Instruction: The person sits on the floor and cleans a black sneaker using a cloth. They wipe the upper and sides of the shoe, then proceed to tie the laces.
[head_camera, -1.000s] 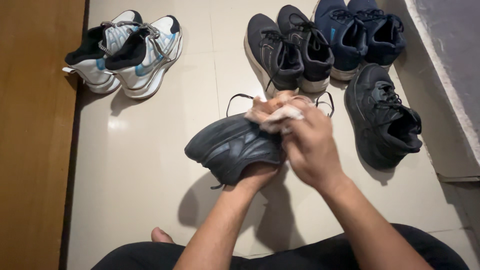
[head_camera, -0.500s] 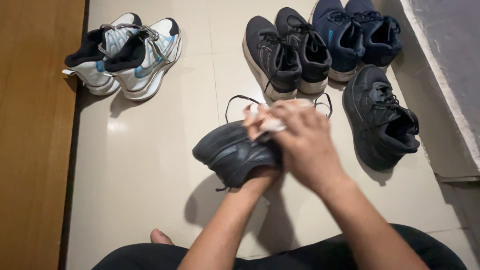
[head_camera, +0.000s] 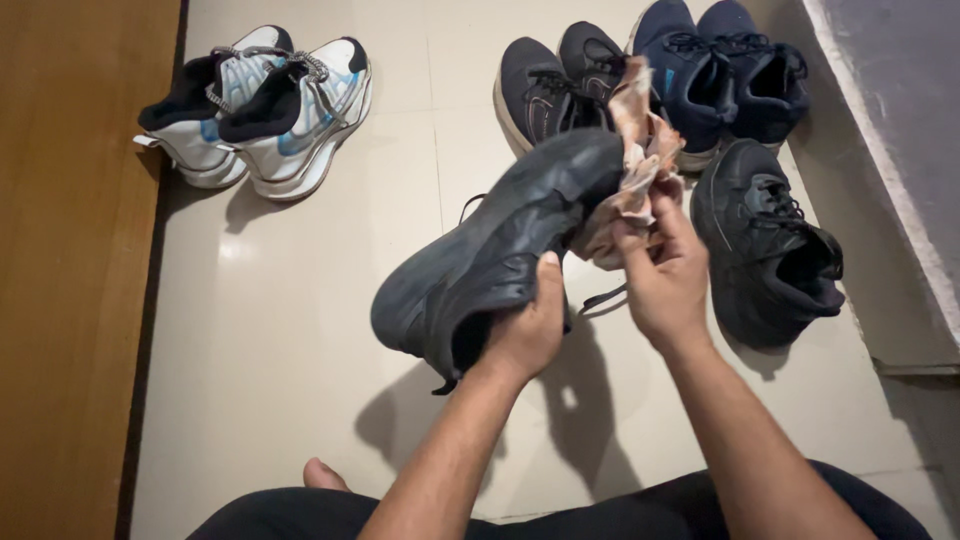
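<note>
My left hand (head_camera: 528, 330) grips a black sneaker (head_camera: 495, 250) near its heel and holds it above the floor, toe pointing up and away. My right hand (head_camera: 662, 275) is closed on a crumpled pinkish-white cloth (head_camera: 635, 160) that presses against the toe end of the shoe. A loose black lace (head_camera: 600, 298) hangs under the shoe between my hands. The matching black sneaker (head_camera: 765, 240) lies on the floor just right of my right hand.
A white and blue high-top pair (head_camera: 260, 105) stands at the back left. A dark grey pair (head_camera: 545, 85) and a navy pair (head_camera: 715, 65) stand at the back. Wooden panel (head_camera: 70, 280) on the left, a grey step (head_camera: 900, 180) on the right. My bare toe (head_camera: 322, 472) shows below.
My left hand has turned the black sneaker so its toe points up and away. The cloth in my right hand has shifted from the shoe's side up to its toe end.
</note>
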